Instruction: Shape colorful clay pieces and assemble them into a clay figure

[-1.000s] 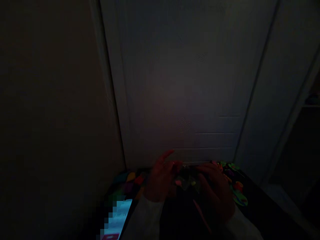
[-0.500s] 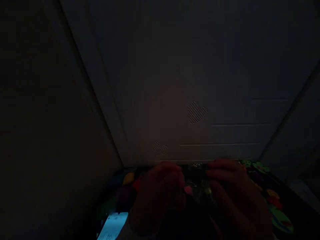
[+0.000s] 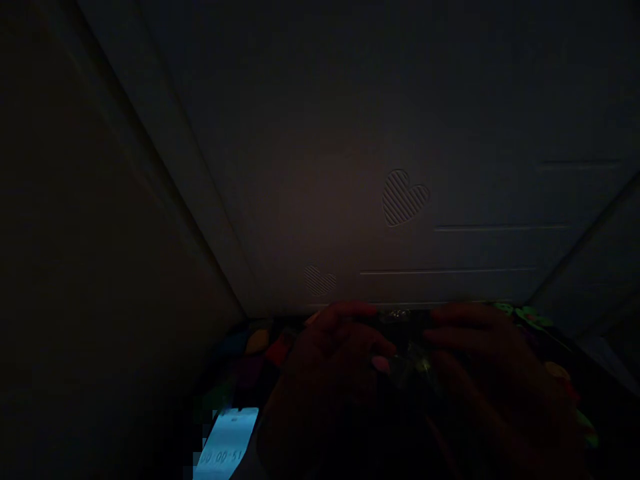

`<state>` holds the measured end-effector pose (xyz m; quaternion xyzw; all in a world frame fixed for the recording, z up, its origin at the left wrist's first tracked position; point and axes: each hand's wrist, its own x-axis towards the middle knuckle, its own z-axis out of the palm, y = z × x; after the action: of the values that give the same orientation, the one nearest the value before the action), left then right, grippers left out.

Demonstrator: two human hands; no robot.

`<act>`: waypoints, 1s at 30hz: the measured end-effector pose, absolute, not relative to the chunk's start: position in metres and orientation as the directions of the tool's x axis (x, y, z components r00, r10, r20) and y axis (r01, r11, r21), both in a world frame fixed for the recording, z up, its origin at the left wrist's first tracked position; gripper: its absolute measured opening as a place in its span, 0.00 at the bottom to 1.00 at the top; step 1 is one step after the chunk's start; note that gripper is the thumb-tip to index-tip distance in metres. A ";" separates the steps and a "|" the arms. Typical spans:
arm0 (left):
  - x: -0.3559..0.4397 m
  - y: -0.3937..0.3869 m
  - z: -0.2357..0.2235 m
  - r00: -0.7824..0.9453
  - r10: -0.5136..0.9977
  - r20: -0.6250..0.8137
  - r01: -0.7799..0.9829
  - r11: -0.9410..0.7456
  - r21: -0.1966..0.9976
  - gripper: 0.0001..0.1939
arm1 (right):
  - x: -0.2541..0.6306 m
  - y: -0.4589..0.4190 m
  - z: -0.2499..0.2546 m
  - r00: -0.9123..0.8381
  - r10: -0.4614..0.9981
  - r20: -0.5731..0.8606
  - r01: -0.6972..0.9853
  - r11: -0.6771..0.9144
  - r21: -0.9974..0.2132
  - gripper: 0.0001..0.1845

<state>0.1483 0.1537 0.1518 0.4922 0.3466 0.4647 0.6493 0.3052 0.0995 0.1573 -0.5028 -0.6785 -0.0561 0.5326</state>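
The room is very dark. My left hand (image 3: 330, 360) and my right hand (image 3: 490, 360) sit low in the middle of the view, fingers curled toward each other. Between them is a crinkled, glossy, see-through piece (image 3: 413, 360), perhaps plastic film, with a small pink piece (image 3: 381, 364) at my left fingertips. Both hands are at or touching the glossy piece, but the dark hides any grip. Colourful cut-out shapes lie on either side, including a yellow one (image 3: 257, 341) and a red one (image 3: 278, 351).
A lit phone screen (image 3: 225, 443) showing digits lies at the lower left. The dark surface (image 3: 225, 380) holding the shapes ends against a pale panelled door (image 3: 400, 133) with heart-shaped patterns. A dark wall (image 3: 100, 200) rises on the left.
The view has tilted and shifted, so the door's hearts sit higher and the shapes on the right have moved out toward the edge. My hands look larger and closer, and the phone shows less.
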 end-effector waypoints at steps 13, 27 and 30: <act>0.147 0.151 0.151 0.368 0.930 0.022 -0.295 0.094 0.951 0.08 | 0.301 0.097 0.158 0.032 0.667 0.744 0.725 0.497 -0.477 0.09; 0.146 0.154 0.145 0.451 0.892 -0.032 -0.273 0.172 0.946 0.04 | 0.294 0.097 0.158 -0.031 0.666 0.746 0.766 0.494 -0.410 0.12; 0.148 0.154 0.143 0.448 0.894 -0.021 -0.265 0.155 0.952 0.05 | 0.293 0.097 0.158 -0.017 0.664 0.747 0.769 0.486 -0.415 0.11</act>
<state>0.1480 0.1538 0.1434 0.4966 0.3164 0.4192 0.6910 0.2934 0.0970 0.1584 -0.5039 -0.7112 -0.0536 0.4873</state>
